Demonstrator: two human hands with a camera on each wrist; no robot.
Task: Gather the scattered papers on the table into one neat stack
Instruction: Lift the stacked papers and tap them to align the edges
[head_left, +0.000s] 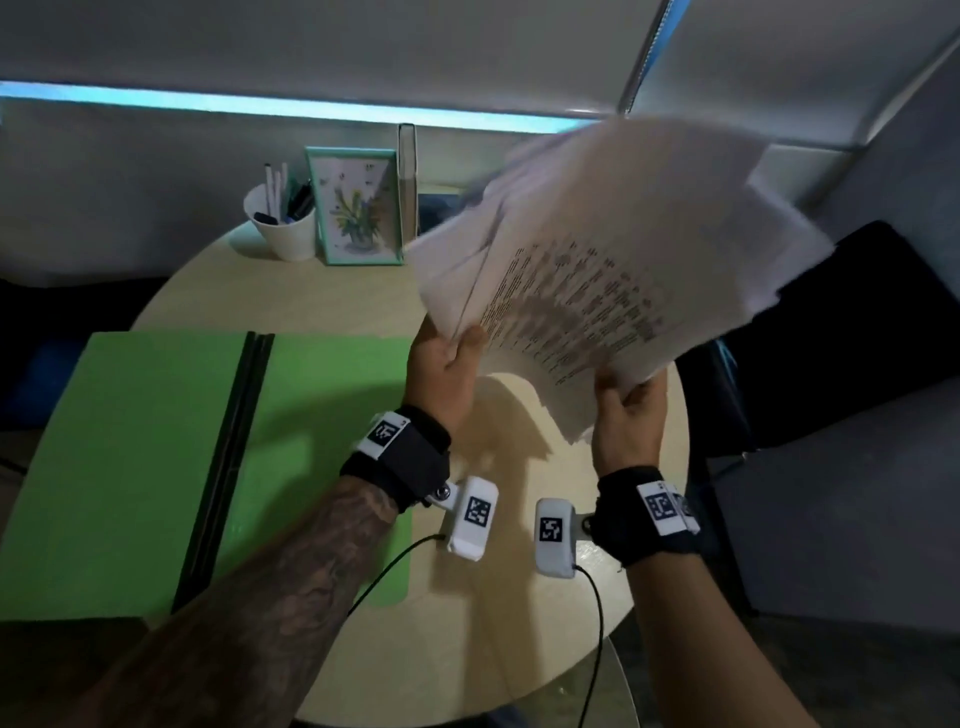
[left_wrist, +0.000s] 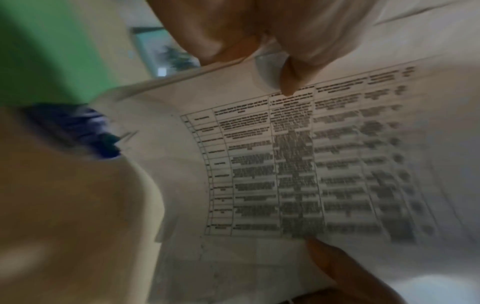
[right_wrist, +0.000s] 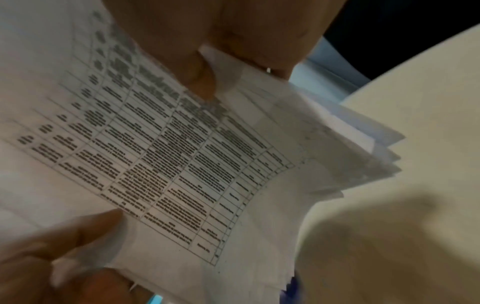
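Observation:
A loose bundle of several white printed papers (head_left: 597, 270) is lifted off the round beige table (head_left: 332, 306), tilted up and away, its edges uneven and blurred. My left hand (head_left: 447, 358) pinches the bundle's near left edge, thumb on top. My right hand (head_left: 628, 400) grips the near right corner. In the left wrist view the top sheet (left_wrist: 285, 164) shows a printed table, with my left thumb (left_wrist: 288, 82) pressed on it. From the right wrist camera the same papers (right_wrist: 182, 154) fan out at their corners, my right thumb (right_wrist: 200, 76) on the top sheet.
A green folder (head_left: 156, 457) lies open on the table's left half. At the back stand a white cup of pens (head_left: 283, 223), a green-framed flower picture (head_left: 356, 208) and an upright book (head_left: 408, 182). A dark chair (head_left: 857, 322) sits to the right.

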